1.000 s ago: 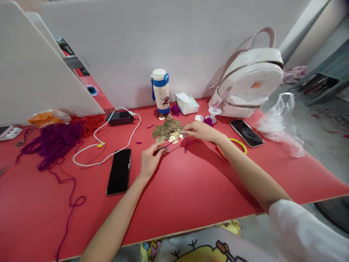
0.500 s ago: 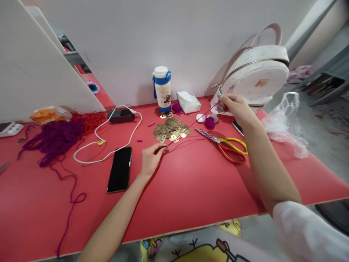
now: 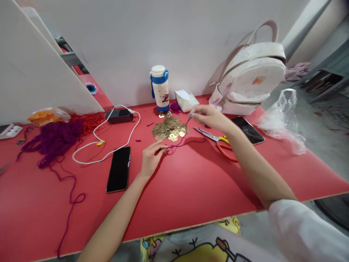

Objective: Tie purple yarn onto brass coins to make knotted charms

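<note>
L hand [image 3: 149,158] low over red table [image 3: 177,196], front of coin pile; thumb + fingers pinched shut on purple yarn [image 3: 177,146], prob. to anchor that end. R hand [image 3: 207,115] raised, to R of coins, palm down, fingertips closed on same yarn; height likely keeps strand up off coins. Yarn slack btwn hands, loosely looped just in front of coins, w/ a length trailing R twd scissors.

Coins [image 3: 169,127] in loose flat heap, centre, prob. there for easy reach of both hands. Scissors [image 3: 214,138] lie R of coins, blades twd heap, handles partly behind R forearm; close by, so handy.

Bottle [image 3: 160,91] upright behind coins, tissue pack [image 3: 187,101] beside it, both prob. back there to leave working room. Backpack [image 3: 251,82] stands by wall, back R; clear plastic bag [image 3: 280,125] at R edge. Black phone [image 3: 119,169] flat, L of L hand, white cable [image 3: 94,162] looped just behind. Purple yarn heap [image 3: 56,140] far L, touching red yarn [image 3: 91,123].
</note>
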### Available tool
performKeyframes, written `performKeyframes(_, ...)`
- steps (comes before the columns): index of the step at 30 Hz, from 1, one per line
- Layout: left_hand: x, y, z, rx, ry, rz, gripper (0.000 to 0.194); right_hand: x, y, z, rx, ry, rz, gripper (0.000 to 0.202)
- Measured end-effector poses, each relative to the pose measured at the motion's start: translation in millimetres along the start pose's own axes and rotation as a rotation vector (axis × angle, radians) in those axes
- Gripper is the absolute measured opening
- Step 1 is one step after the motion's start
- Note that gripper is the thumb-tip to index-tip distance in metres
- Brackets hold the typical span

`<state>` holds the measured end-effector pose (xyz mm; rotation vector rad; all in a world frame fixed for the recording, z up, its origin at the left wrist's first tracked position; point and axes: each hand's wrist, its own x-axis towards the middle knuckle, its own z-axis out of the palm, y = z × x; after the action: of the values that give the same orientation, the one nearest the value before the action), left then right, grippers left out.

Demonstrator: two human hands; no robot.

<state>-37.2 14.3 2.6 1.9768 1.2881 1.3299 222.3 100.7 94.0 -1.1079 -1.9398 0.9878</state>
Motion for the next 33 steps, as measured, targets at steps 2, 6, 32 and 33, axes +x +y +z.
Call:
performKeyframes(2, 1, 4, 0.0, -0.003, 0.0, 0.018, 0.012, -1, -6, 30, -0.152, -0.095, -0.084, 0.012)
performKeyframes(6, 0, 9, 4.0, -0.106, 0.007, -0.122, 0.01, -7, -14, 77, -0.323, -0.168, -0.139, 0.014)
performKeyframes(32, 1, 9, 8.4, -0.428, -0.041, -0.361, 0.013, 7, 39, 83, -0.53, -0.03, -0.047, 0.011)
performKeyframes(33, 1, 9, 8.2, -0.416, -0.039, -0.356, 0.013, 7, 37, 82, -0.535, 0.0, -0.026, 0.01)
